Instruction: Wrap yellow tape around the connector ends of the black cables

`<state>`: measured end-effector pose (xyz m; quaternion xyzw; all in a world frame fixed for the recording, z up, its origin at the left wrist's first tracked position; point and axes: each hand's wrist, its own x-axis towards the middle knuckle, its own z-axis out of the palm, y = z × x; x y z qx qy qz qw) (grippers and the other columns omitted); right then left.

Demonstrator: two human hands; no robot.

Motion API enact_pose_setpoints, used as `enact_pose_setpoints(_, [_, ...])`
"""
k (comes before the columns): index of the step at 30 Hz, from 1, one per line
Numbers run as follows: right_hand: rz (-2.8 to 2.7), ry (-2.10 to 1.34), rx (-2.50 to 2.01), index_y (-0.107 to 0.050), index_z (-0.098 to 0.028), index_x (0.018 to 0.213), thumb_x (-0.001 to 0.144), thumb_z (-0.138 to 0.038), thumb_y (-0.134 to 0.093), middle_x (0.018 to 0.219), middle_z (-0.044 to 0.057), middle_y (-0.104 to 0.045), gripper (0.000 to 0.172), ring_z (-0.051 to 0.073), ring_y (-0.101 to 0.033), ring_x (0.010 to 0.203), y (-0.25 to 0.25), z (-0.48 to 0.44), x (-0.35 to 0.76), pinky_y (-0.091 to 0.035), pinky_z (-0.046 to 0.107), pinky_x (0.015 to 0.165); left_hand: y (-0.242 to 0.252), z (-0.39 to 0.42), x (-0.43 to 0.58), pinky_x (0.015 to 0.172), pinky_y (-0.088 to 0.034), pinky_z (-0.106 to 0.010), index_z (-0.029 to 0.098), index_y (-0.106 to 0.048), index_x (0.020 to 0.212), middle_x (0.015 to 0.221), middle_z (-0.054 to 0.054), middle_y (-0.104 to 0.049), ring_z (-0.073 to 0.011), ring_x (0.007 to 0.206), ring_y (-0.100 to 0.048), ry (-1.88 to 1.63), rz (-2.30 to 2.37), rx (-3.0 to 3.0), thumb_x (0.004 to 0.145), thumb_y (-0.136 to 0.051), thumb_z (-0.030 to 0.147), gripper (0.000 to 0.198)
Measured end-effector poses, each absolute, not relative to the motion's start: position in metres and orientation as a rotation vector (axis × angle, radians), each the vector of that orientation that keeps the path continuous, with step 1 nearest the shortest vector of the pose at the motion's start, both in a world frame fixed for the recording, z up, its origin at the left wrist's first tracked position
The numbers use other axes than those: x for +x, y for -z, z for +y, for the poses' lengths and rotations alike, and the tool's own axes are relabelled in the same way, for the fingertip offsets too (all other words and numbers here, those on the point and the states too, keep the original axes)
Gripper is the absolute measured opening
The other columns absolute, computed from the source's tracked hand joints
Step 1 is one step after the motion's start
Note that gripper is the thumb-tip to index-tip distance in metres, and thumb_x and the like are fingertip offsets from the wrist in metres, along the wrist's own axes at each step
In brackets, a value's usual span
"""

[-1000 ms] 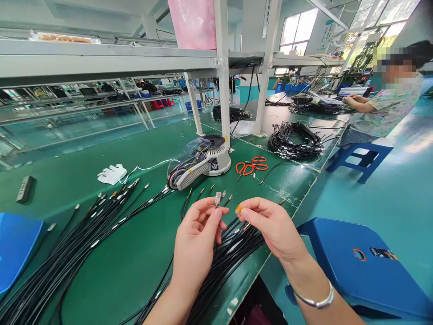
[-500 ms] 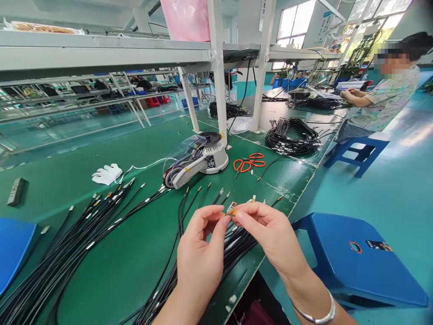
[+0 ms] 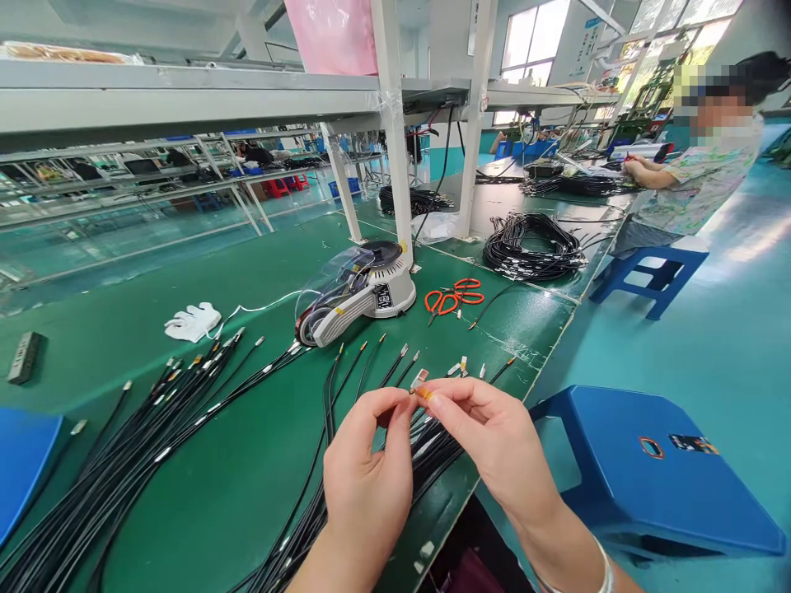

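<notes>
My left hand [image 3: 371, 461] pinches a cable end with a small metal connector [image 3: 419, 379] between thumb and forefinger. Opposite it, my right hand [image 3: 494, 428] pinches a small piece of amber tape [image 3: 425, 394] against that same connector. Both sets of fingertips nearly meet just above the bench. Beneath the hands runs a bundle of black cables [image 3: 432, 465], its metal and amber-taped ends pointing away from me. My fingers hide part of the held cable end.
A round tape dispenser [image 3: 395, 292] stands mid-bench, with orange-handled scissors [image 3: 442, 302] to its right. More black cables [image 3: 142, 461] and a white glove [image 3: 193, 321] lie left. A coiled cable bundle [image 3: 531, 247] sits farther back. A blue stool [image 3: 667, 478] is right; a co-worker [image 3: 710, 173] sits beyond.
The left fingers have closed in tighter at the connector, and the right fingers have shifted slightly on the amber tape. The view has moved a little.
</notes>
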<state>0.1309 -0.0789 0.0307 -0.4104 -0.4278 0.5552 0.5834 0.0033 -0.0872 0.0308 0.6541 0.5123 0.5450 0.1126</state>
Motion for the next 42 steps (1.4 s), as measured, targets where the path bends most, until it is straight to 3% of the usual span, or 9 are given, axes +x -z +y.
enact_pose_setpoints(11, [-1.022,-1.252,-1.0,-0.07,-0.019,0.077,0.078,-0.033,-0.069,0.085,0.002,-0.072,0.014,0.014,-0.064,0.076,-0.0279,-0.0755,0.1255,-0.053,0.024,0.069,-0.0277,-0.0861,-0.0007,0.065,-0.048,-0.017,0.027,-0.061,0.089,0.078,0.008,-0.066,-0.0068,0.068,-0.061,-1.586,1.446,2.054,0.085,-0.058,0.008,0.019])
enact_pose_setpoints(42, [-0.993,-1.236,-1.017,-0.07,-0.019,0.078,0.077,-0.036,-0.071,0.079,0.002,-0.07,0.017,0.016,-0.062,0.074,-0.0254,-0.0724,0.1212,-0.052,0.027,0.068,-0.0325,-0.0858,0.0004,0.064,-0.052,-0.023,0.023,-0.066,0.089,0.08,0.001,-0.07,-0.0119,0.068,-0.064,-1.553,1.503,2.105,0.088,-0.055,0.014,0.014])
